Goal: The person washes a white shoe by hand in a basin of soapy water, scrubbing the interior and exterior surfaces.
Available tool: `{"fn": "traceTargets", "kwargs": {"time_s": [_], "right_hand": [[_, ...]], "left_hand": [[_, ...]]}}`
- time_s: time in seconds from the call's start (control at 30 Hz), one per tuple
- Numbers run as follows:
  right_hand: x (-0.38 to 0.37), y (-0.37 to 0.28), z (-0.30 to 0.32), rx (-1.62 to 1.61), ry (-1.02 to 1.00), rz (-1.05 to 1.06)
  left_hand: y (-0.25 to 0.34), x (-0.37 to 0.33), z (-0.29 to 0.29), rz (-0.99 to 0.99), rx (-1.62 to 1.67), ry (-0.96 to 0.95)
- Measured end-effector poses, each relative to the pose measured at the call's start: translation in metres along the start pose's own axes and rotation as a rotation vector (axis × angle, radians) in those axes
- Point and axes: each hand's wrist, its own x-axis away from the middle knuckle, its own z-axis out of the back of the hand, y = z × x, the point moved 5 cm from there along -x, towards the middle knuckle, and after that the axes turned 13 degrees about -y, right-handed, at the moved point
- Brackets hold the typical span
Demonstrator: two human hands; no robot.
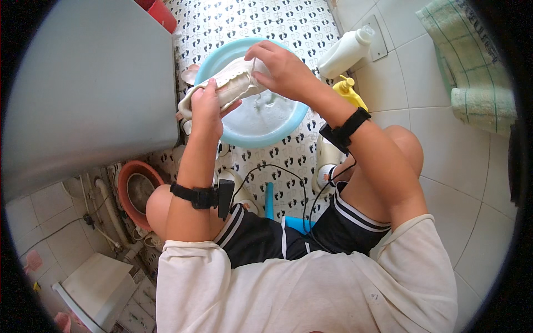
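Note:
A white shoe (236, 83) is held over a light blue basin (261, 139) that stands on the floor. My left hand (208, 102) grips the shoe near its heel end, thumb on top and fingers beneath. At the other end, my right hand (280, 67) is closed with thumb and fingers pinching a pale shoelace (254, 69). Cloudy, sudsy water (261, 114) lies in the basin below the shoe. Part of the basin's far side is hidden behind the shoe and my right hand.
Right of the basin stand a white bottle (344, 54) and a yellow pump bottle (350, 93). A large grey cabinet-like surface (94, 83) rises at the left. Below it sit an orange-red tub (126, 194) and pipes (105, 200). Towels (472, 61) hang on the right wall.

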Motion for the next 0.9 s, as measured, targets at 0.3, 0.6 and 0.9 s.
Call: {"fn": "traceTargets", "kwargs": {"time_s": [0.3,0.6,0.9], "right_hand": [[0.013,-0.004,-0.017,0.249,-0.114,0.109],[0.011,-0.006,-0.009,0.248,-0.095,-0.149],[0.013,0.038,0.009,-0.264,-0.165,-0.356]], "left_hand": [[-0.002,-0.001,-0.003,0.052,0.021,-0.039],[0.000,-0.002,-0.001,0.031,-0.001,0.004],[0.012,-0.005,0.024,0.043,-0.210,0.091]]}}
